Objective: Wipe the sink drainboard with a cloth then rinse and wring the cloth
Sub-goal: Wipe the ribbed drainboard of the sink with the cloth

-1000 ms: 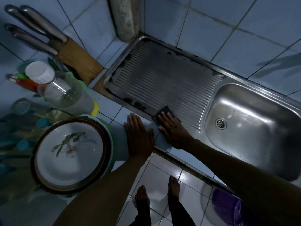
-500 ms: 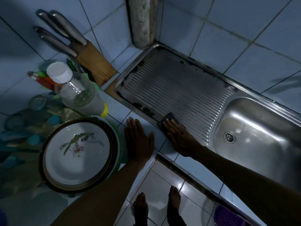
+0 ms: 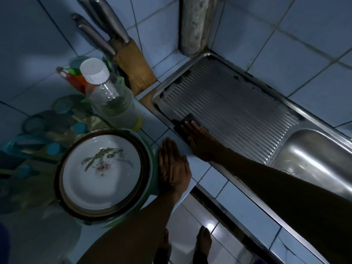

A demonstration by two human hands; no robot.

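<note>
The ribbed steel drainboard (image 3: 238, 111) runs from the tiled corner to the sink basin (image 3: 314, 159) at the right. A small dark cloth (image 3: 185, 120) lies on the drainboard's near left edge. My right hand (image 3: 198, 138) presses flat on the cloth with straight fingers, hiding most of it. My left hand (image 3: 173, 166) rests flat, fingers straight, on the tiled counter (image 3: 211, 178) between the plate and the drainboard, holding nothing.
A stack of plates (image 3: 101, 168) sits left of my left hand. Behind it stand a clear bottle (image 3: 110, 96) with a white cap, a wooden knife block (image 3: 133, 69) and several coloured plastic items (image 3: 38, 134). Dark grime spots the drainboard rim.
My right hand has slid the cloth leftward along the drainboard's near edge toward its left corner. My left hand stays flat on the counter. The camera has shifted right.
</note>
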